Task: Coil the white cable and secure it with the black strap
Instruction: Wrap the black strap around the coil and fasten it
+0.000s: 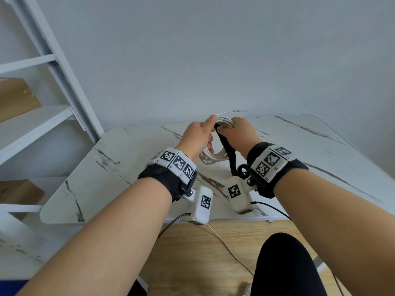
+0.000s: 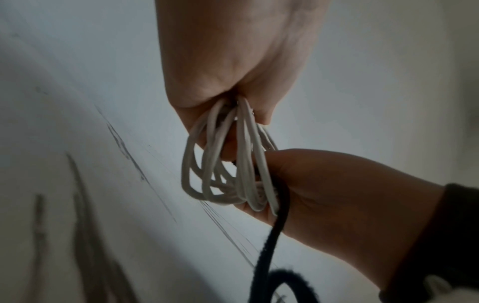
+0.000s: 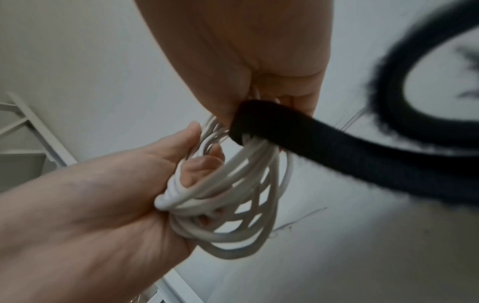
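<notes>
The white cable (image 1: pixel 214 157) is wound into a coil of several loops and held above the marble table (image 1: pixel 320 159). My left hand (image 1: pixel 199 133) grips the coil's left side, thumb pointing up; the loops run through its fist (image 2: pixel 233 67). On the coil's top right, my right hand (image 1: pixel 235 130) pinches one end of the black strap (image 1: pixel 227 151) against the loops. That strap end (image 3: pixel 249 121) lies folded over the bundle under the right thumb. The rest of the strap hangs toward the table and curls (image 2: pixel 269 246). A free cable end with its plug (image 1: pixel 240 111) sticks out behind the hands.
A white shelf unit (image 1: pixel 49 116) with cardboard boxes (image 1: pixel 17 99) stands to the left of the table. A thin white lead (image 1: pixel 224 244) and black wires drop past the table's front edge over the wooden floor (image 1: pixel 203 248). My knee in black (image 1: pixel 284 265) is below.
</notes>
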A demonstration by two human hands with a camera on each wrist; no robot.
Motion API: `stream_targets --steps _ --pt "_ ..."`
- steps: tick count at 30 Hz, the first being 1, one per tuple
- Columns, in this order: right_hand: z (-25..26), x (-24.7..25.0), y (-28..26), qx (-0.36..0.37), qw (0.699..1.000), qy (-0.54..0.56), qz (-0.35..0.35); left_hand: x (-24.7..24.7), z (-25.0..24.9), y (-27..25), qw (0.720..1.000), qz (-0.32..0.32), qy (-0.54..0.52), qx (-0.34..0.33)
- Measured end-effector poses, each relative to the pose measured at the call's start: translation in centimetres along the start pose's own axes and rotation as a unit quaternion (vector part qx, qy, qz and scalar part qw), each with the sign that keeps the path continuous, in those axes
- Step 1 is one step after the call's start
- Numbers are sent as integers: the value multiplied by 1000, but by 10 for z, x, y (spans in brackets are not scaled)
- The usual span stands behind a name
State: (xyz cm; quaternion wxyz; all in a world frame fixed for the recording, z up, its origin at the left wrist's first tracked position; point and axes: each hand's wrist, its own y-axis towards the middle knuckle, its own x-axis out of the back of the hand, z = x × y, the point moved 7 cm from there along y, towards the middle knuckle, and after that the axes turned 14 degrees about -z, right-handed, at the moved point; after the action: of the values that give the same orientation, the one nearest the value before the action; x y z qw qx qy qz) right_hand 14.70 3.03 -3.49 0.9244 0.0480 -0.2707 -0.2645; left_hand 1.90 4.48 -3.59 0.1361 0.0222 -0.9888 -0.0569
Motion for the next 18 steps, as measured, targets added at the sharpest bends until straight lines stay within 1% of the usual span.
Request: stream_targets --steps 3,5,7,10,13,16,18 --pt "0 -1 -1 -8 998 62 -2 0 5 0 1000 8 -2 22" --pt "2 0 -2 -12 995 96 -1 -1 3 -2 999 23 -28 39" --pt "4 2 -2 -13 994 107 1 0 -1 -4 997 33 -51 41" --pt "5 2 -2 -14 993 113 17 2 -6 -3 998 23 -49 10" --pt "8 4 -1 -4 995 103 18 3 -7 -2 999 2 -48 -7" --pt "10 6 -2 -6 991 132 20 4 -7 0 999 -9 -25 -23" --pt "11 12 -1 -2 988 152 -4 7 -5 4 999 -16 -6 -32"
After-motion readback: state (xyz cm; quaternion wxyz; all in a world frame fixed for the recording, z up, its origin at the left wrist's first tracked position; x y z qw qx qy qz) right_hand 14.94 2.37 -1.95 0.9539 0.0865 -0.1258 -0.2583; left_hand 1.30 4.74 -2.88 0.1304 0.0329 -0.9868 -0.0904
